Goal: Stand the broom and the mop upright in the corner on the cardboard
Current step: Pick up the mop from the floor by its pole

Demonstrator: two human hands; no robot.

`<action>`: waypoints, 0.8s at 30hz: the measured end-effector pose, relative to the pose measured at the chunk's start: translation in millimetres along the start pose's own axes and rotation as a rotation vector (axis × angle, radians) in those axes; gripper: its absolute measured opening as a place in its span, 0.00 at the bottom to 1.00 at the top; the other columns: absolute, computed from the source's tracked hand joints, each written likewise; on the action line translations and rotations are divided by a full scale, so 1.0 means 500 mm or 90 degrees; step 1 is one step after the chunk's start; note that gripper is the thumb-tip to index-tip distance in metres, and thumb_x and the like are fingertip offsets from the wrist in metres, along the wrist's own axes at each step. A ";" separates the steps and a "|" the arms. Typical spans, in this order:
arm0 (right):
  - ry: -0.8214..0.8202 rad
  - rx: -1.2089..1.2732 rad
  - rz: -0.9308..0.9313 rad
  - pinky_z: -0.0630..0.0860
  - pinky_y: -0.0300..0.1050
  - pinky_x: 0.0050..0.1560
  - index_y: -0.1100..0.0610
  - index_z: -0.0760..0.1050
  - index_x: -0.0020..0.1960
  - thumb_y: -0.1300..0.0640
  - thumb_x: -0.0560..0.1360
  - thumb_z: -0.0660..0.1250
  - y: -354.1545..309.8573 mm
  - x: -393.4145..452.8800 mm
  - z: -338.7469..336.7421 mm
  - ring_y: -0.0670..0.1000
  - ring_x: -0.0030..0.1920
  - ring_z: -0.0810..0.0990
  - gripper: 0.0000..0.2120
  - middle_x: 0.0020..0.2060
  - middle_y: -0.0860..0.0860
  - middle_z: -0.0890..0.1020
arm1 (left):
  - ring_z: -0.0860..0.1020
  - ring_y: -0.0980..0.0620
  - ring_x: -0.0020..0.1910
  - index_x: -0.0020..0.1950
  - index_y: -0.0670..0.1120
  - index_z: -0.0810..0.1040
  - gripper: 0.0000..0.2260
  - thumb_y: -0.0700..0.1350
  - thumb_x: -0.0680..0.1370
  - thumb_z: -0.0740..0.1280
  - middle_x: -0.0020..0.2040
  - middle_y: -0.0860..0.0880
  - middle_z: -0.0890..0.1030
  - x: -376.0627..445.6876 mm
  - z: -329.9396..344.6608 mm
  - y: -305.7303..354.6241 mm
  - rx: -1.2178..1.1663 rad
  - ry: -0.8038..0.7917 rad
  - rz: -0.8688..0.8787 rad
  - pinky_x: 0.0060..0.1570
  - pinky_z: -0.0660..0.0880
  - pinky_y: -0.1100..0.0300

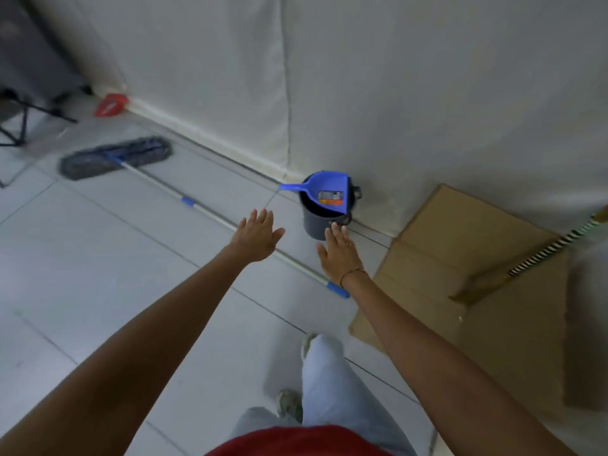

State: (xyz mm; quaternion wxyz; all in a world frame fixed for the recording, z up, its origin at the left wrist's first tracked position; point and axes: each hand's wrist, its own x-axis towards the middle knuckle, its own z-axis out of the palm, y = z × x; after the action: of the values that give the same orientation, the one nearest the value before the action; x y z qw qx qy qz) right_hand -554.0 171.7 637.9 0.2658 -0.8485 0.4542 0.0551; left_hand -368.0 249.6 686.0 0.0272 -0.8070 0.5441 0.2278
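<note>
The mop (115, 157) lies flat on the tiled floor, its dark flat head at the left and its metal handle (210, 214) running right to a blue end cap. A broom (539, 255) with a black-and-white striped handle lies slanted across the flattened cardboard (460, 225) at the right, by the white cloth wall. My left hand (258, 236) hovers open over the mop handle. My right hand (340, 253) is stretched out open just beyond the handle's blue end, in front of the bucket. Neither hand holds anything.
A dark bucket (316, 222) with a blue dustpan (324, 189) in it stands against the wall between the mop and the cardboard. A red object (112, 105) lies at the wall's foot at the left. A black stand (19, 123) is at the far left.
</note>
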 end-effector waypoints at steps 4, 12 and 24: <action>-0.041 0.009 -0.029 0.49 0.52 0.77 0.64 0.51 0.76 0.50 0.82 0.48 -0.115 0.068 0.046 0.59 0.78 0.46 0.27 0.77 0.60 0.52 | 0.49 0.39 0.76 0.74 0.37 0.51 0.30 0.56 0.80 0.49 0.77 0.40 0.55 -0.002 0.016 -0.126 -0.041 -0.047 -0.074 0.74 0.52 0.42; -0.131 0.017 -0.026 0.50 0.52 0.77 0.66 0.54 0.74 0.51 0.82 0.48 -0.320 0.331 0.172 0.60 0.77 0.49 0.26 0.76 0.61 0.56 | 0.47 0.41 0.77 0.75 0.38 0.47 0.28 0.53 0.81 0.49 0.78 0.41 0.51 0.112 -0.019 -0.387 -0.038 -0.067 -0.110 0.76 0.48 0.43; -0.187 0.093 0.059 0.65 0.55 0.68 0.69 0.68 0.63 0.51 0.82 0.49 -0.523 0.652 0.170 0.62 0.69 0.64 0.23 0.62 0.63 0.73 | 0.53 0.41 0.76 0.74 0.39 0.54 0.25 0.49 0.81 0.53 0.77 0.41 0.57 0.355 -0.156 -0.655 -0.005 -0.178 -0.102 0.76 0.55 0.46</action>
State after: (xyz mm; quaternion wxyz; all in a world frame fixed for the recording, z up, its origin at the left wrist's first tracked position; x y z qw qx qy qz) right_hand -142.9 89.1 561.2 0.3877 -0.7878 0.4520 0.1574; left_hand 4.0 205.8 618.6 0.1175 -0.8083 0.4680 0.3374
